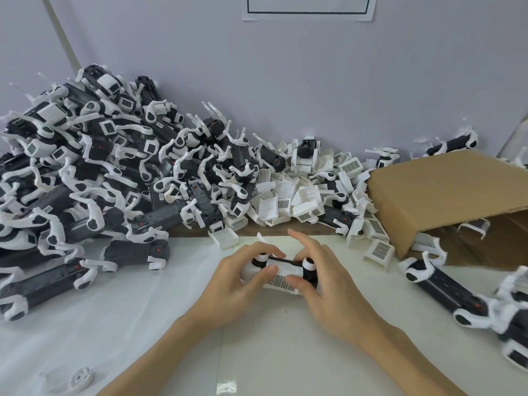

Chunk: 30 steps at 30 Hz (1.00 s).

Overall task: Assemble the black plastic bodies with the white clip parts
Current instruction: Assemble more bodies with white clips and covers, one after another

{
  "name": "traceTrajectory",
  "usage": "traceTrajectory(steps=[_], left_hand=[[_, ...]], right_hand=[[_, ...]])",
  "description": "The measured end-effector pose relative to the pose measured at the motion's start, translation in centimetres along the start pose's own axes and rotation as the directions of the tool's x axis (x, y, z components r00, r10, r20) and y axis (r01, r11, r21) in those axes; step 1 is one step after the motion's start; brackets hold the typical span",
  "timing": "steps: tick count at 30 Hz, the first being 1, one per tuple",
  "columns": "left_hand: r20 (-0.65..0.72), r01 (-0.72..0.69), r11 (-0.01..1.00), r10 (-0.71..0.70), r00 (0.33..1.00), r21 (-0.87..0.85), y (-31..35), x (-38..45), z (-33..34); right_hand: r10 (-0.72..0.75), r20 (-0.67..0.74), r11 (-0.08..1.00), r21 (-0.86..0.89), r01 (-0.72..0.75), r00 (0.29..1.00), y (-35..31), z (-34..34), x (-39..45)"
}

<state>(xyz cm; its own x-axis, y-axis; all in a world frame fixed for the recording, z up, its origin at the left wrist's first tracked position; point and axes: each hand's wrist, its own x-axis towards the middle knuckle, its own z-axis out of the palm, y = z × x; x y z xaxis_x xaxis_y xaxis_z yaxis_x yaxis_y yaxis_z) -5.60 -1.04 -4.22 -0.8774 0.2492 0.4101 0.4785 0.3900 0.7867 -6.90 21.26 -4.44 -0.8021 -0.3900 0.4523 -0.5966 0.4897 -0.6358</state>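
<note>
Both hands hold one black plastic body (310, 274) low over the white table, just in front of me. A white clip part (285, 271) with a grille face sits across the body's middle. My left hand (243, 281) grips the left end, thumb on the clip. My right hand (323, 281) grips the right end, thumb pressing the clip's lower edge while the index and middle fingers stick out straight. Most of the black body is hidden by the fingers and the clip.
A tall heap of black bodies with white legs (94, 172) fills the left. Loose white clip parts (297, 195) lie along the back wall. A tipped cardboard box (445, 195) is at right, with more bodies (445, 290) in front of it. A white disc (81, 378) lies near left.
</note>
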Motion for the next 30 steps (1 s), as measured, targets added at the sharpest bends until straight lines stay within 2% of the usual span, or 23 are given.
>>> traceTrajectory(steps=[4,5,7,9,11,13,14,16,18,20,22,23,26,28,30], left_hand=[[0.014,0.040,0.999,-0.039,0.999,-0.014,0.3,0.2,0.0],[-0.014,0.031,0.999,-0.031,0.999,0.038,0.2,0.2,0.1],[-0.093,-0.040,0.966,0.066,0.993,0.255,0.2,0.1,0.4],[-0.073,-0.114,0.906,0.157,0.985,0.407,0.3,0.0,0.7],[0.001,-0.216,0.866,0.241,0.970,0.451,0.4,0.0,0.9],[0.050,-0.290,0.865,0.296,0.954,0.409,0.5,-0.1,1.1],[0.058,-0.293,0.886,0.292,0.955,0.358,0.6,-0.2,1.2],[0.043,-0.265,0.931,0.263,0.964,0.250,0.8,-0.3,1.2],[-0.031,-0.242,0.947,0.254,0.967,0.213,0.8,-0.3,1.1],[-0.124,-0.205,0.960,0.230,0.965,0.190,0.7,-0.2,0.9],[-0.188,-0.145,0.977,0.173,0.967,0.154,0.6,-0.2,0.5],[-0.193,-0.117,0.984,0.142,0.971,0.137,0.5,-0.2,0.4],[-0.130,-0.084,0.994,0.092,0.987,0.066,0.4,-0.1,0.4],[-0.098,-0.097,0.995,0.098,0.990,0.023,0.5,0.0,0.5],[-0.104,-0.108,0.994,0.110,0.988,0.029,0.5,0.0,0.6]], right_hand=[[0.050,-0.020,0.998,0.048,-0.049,0.999,0.1,-0.4,0.3],[0.070,-0.045,0.994,0.091,-0.066,0.997,-0.1,-0.5,0.4],[0.144,-0.107,0.961,0.254,-0.113,0.984,-0.4,-1.0,0.7],[0.295,-0.099,0.847,0.486,-0.213,0.950,-0.7,-1.8,1.2],[0.430,0.013,0.732,0.581,-0.357,0.903,-0.5,-2.8,1.5],[0.477,0.202,0.639,0.589,-0.495,0.856,-0.2,-3.7,1.4],[0.478,0.281,0.605,0.581,-0.544,0.832,-0.1,-3.9,1.4],[0.488,0.319,0.596,0.558,-0.577,0.812,-0.3,-3.6,1.4],[0.467,0.260,0.628,0.576,-0.524,0.845,-0.8,-3.1,1.4],[0.359,0.147,0.741,0.556,-0.377,0.922,-1.1,-2.5,1.0],[0.181,0.086,0.909,0.367,-0.199,0.980,-1.4,-2.3,0.5],[0.108,0.091,0.960,0.251,-0.128,0.990,-1.4,-2.0,0.3],[0.097,0.023,0.995,0.008,-0.097,0.995,-1.4,-1.1,0.2],[0.080,-0.057,0.994,-0.065,-0.083,0.995,-1.4,-0.8,0.2],[0.010,-0.077,0.996,-0.092,-0.017,0.997,-1.4,-0.7,0.2]])
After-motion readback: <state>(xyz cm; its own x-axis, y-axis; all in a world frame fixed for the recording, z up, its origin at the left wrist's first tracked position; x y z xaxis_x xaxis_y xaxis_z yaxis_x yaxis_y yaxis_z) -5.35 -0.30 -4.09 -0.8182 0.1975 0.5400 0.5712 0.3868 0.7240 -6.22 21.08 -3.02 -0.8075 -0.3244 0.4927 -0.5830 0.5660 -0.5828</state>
